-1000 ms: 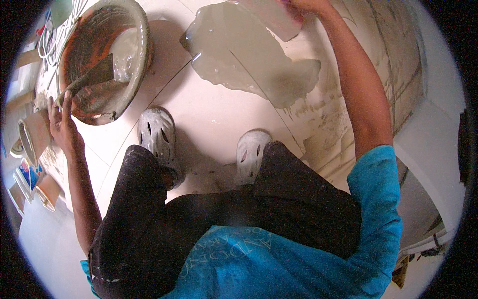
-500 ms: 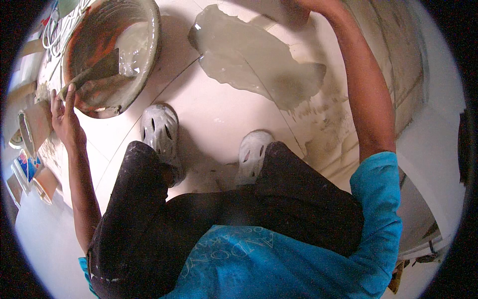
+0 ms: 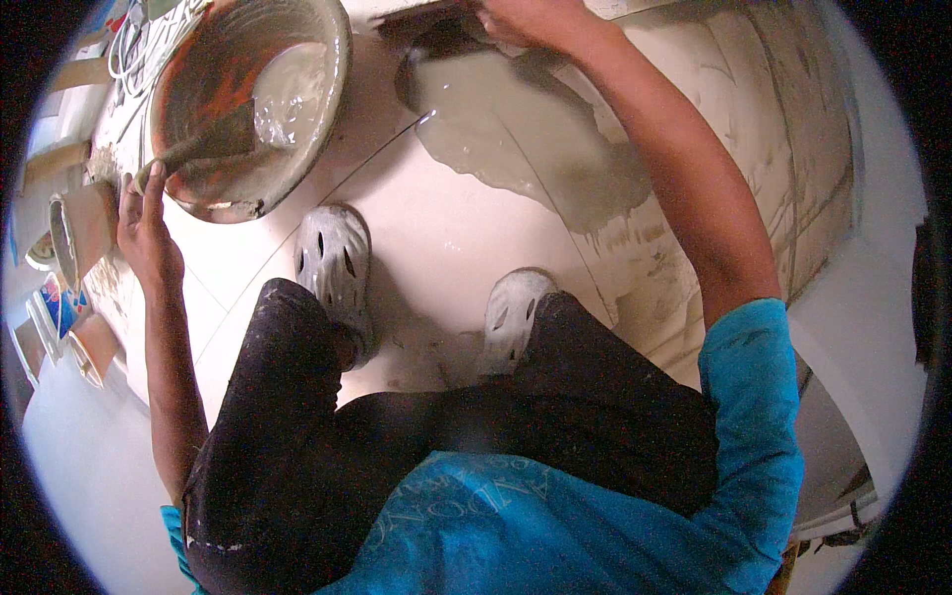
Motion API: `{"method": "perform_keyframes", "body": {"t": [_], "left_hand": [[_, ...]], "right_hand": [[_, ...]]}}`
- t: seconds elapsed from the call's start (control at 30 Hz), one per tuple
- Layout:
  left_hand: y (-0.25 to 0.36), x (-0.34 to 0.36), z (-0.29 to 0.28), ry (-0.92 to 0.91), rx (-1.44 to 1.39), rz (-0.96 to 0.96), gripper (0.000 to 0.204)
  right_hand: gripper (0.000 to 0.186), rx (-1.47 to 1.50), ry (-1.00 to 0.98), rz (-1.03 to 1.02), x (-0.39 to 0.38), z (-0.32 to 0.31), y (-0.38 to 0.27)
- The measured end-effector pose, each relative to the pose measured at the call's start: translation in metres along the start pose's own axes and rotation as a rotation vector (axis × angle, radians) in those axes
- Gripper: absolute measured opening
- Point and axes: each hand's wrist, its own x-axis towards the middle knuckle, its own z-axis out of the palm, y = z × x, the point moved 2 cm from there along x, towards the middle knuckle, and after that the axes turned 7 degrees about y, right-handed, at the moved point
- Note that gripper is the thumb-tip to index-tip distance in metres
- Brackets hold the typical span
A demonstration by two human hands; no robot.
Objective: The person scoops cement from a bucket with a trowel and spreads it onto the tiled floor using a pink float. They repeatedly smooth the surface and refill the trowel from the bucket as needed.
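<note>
My left hand (image 3: 149, 233) is at the near left rim of a large round tub (image 3: 340, 89) of wet grey paste (image 3: 293, 94). Its fingers close on the handle end of a paste-smeared tool (image 3: 213, 139), whose wider end reaches into the tub; whether it is a scoop or a trowel I cannot tell. At the top edge my right hand (image 3: 526, 20) is closed on a flat trowel (image 3: 436, 22), partly cut off by the frame. That trowel is at the far edge of a wet grey paste patch (image 3: 516, 129) spread on pale floor tiles.
My clogs (image 3: 335, 258) stand on the tiles, short of the paste. Left of the tub are pale cables (image 3: 129, 50) and several containers, one a bucket lying on its side (image 3: 79, 233). A smeared pale surface (image 3: 744, 129) runs along the right.
My right hand has moved left along the top edge, bringing the flat trowel into view over the patch's far edge. The tub and left hand appear slightly further right as the view shifts.
</note>
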Motion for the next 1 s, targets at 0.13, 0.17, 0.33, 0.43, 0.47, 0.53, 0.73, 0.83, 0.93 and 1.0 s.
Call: {"method": "perform_keyframes", "body": {"t": [0.13, 0.17, 0.33, 0.43, 0.47, 0.53, 0.73, 0.83, 0.93, 1.0], "left_hand": [[0.001, 0.005, -0.005, -0.009, 0.038, 0.013, 0.045], [0.018, 0.010, -0.010, -0.064, 0.064, 0.016, 0.045], [0.043, 0.011, -0.023, -0.148, 0.308, 0.094, 0.044], [0.086, 0.004, -0.011, -0.271, 0.491, 0.255, 0.043], [0.094, 0.002, -0.014, -0.293, 0.517, 0.309, 0.042], [0.100, 0.000, -0.014, -0.339, 0.534, 0.414, 0.040], [0.076, 0.029, -0.005, -0.326, 0.367, 0.249, 0.043], [0.074, 0.036, 0.003, -0.305, 0.585, 0.351, 0.037], [0.068, 0.035, 0.003, -0.319, 0.720, 0.450, 0.034], [0.053, 0.037, -0.005, -0.355, 0.755, 0.624, 0.034]], "right_hand": [[0.021, 0.008, -0.034, -0.195, -0.017, 0.009, -0.010], [0.022, 0.003, -0.089, -0.204, -0.024, 0.006, -0.014], [0.024, 0.008, -0.274, -0.165, -0.059, -0.020, -0.026], [0.025, 0.019, -0.232, 0.004, -0.077, -0.038, -0.006], [0.026, 0.039, -0.231, 0.113, -0.079, -0.045, 0.004], [0.023, -0.041, 0.020, 0.111, -0.092, -0.063, 0.025], [0.013, -0.164, 0.046, 0.591, -0.095, -0.065, 0.113], [0.013, -0.128, 0.071, 0.544, -0.097, -0.049, 0.124], [0.015, -0.153, -0.144, 0.545, -0.092, -0.047, 0.094], [0.019, -0.058, -0.029, 0.338, -0.109, -0.042, 0.086]]}}
